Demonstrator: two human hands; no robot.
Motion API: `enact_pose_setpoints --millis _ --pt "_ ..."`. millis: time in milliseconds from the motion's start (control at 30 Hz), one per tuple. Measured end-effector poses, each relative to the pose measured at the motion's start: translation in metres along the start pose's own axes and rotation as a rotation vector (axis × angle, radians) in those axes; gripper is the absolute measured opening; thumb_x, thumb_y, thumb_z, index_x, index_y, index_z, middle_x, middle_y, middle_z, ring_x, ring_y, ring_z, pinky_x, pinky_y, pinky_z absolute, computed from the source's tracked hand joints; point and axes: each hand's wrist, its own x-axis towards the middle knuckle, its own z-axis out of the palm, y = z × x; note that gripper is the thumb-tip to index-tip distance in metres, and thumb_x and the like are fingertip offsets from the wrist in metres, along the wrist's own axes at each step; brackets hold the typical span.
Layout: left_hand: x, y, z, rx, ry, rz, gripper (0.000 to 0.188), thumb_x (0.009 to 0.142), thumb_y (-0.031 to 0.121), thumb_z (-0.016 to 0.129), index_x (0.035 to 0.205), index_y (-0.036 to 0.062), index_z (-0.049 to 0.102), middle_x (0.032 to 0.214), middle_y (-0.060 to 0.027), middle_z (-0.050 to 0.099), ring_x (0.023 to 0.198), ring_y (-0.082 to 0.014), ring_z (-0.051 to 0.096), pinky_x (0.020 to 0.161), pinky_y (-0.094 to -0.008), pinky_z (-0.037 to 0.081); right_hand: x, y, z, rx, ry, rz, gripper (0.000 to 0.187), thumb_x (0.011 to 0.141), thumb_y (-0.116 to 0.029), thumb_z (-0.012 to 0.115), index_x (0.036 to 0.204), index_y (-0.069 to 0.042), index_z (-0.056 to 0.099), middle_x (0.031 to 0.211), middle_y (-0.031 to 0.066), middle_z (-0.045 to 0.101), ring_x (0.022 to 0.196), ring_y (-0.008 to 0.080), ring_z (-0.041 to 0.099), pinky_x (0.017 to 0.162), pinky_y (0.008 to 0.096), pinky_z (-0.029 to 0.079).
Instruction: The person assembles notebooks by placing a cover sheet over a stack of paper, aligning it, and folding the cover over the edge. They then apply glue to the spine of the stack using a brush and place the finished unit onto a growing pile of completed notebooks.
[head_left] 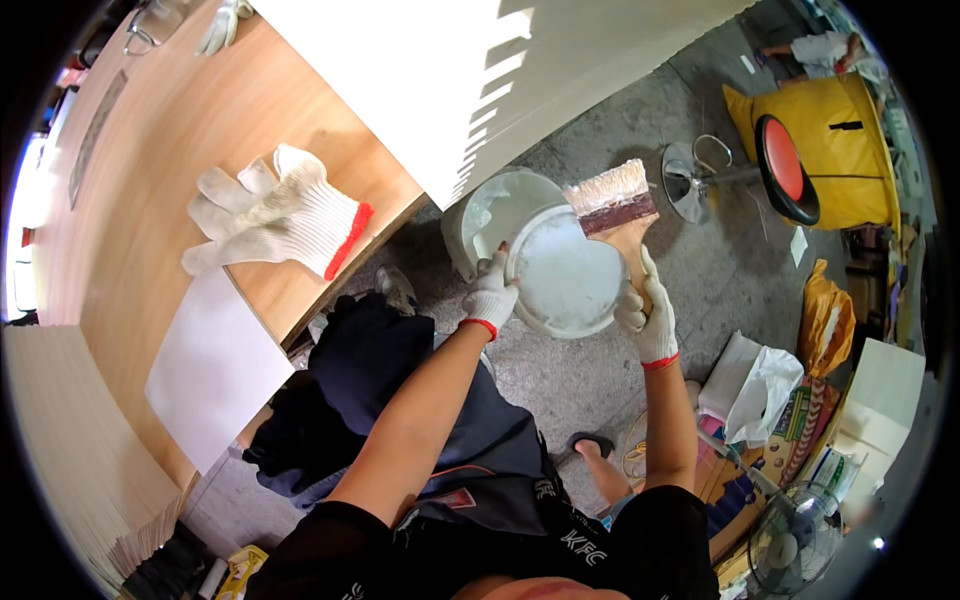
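Observation:
My left hand (490, 297), in a white knit glove with a red cuff, grips the left rim of a white round lid (565, 275). The lid overlaps an open whitish bucket (462, 235) with pale contents, which stands on the floor. My right hand (650, 318), gloved the same way, is closed round the wooden handle of a wide brush (618, 205). The brush's bristles point up and away and are coated with something whitish. Its handle passes by the lid's right edge; whether it touches the lid I cannot tell.
On the wooden table (150, 190) at left lie a white glove (275, 215), a white sheet (215, 370) and a stack of boards (75, 430). A large white panel (400, 80) juts over the far side. A red stool (785, 170), yellow bag (850, 150) and fan (795, 540) stand right.

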Motion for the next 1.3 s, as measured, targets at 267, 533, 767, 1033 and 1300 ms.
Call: enact_pose_setpoints --millis 267,533,767,1033,1300 --pt "-0.011 0.011 0.003 0.318 -0.408 0.196 0.069 0.088 0.03 0.063 0.151 0.0264 0.034 0.14 -0.0161 0.043 0.124 -0.037 0.053 0.1 -0.0475 0.046 0.031 0.01 0.011 -0.335 0.095 0.122 0.046 0.101 -0.035 0.051 0.146 -0.024 0.043 0.069 -0.0023 0.042 0.045 0.0053 0.029 0.04 0.0196 0.025" --pt "-0.002 -0.001 0.027 0.509 -0.603 0.392 0.07 0.085 0.027 0.063 0.149 0.0236 0.035 0.141 -0.0185 0.045 0.121 -0.0386 0.056 0.095 -0.0553 0.048 0.171 0.109 0.016 -2.045 0.002 0.286 0.036 0.093 -0.024 0.051 0.125 -0.012 0.062 0.119 0.0178 0.068 0.109 0.0312 0.067 0.092 0.0421 0.052" --pt "-0.004 -0.011 0.031 0.451 -0.523 0.459 0.061 0.082 0.028 0.062 0.136 0.0033 0.046 0.132 -0.0259 0.049 0.118 -0.0421 0.056 0.1 -0.0466 0.047 0.217 0.181 -0.021 -2.191 0.056 0.291 0.034 0.092 -0.029 0.051 0.12 -0.015 0.066 0.117 0.0147 0.069 0.109 0.0332 0.067 0.089 0.0462 0.054" --pt "-0.012 -0.001 0.014 0.442 -0.544 0.367 0.059 0.083 0.025 0.062 0.139 0.0103 0.047 0.132 -0.0242 0.05 0.115 -0.0426 0.058 0.095 -0.0515 0.05 0.195 0.107 -0.011 -2.008 -0.273 0.352 0.046 0.09 -0.033 0.055 0.13 -0.013 0.062 0.128 0.0169 0.064 0.117 0.0321 0.061 0.099 0.0403 0.047" --pt "0.002 -0.011 0.037 0.462 -0.557 0.365 0.056 0.079 0.024 0.064 0.131 0.0046 0.054 0.129 -0.0276 0.054 0.115 -0.0425 0.058 0.093 -0.0482 0.05 0.078 0.035 -0.019 -0.927 -0.02 0.21 0.043 0.096 -0.026 0.058 0.137 -0.012 0.056 0.081 0.0003 0.057 0.068 0.0098 0.053 0.059 0.0246 0.043"
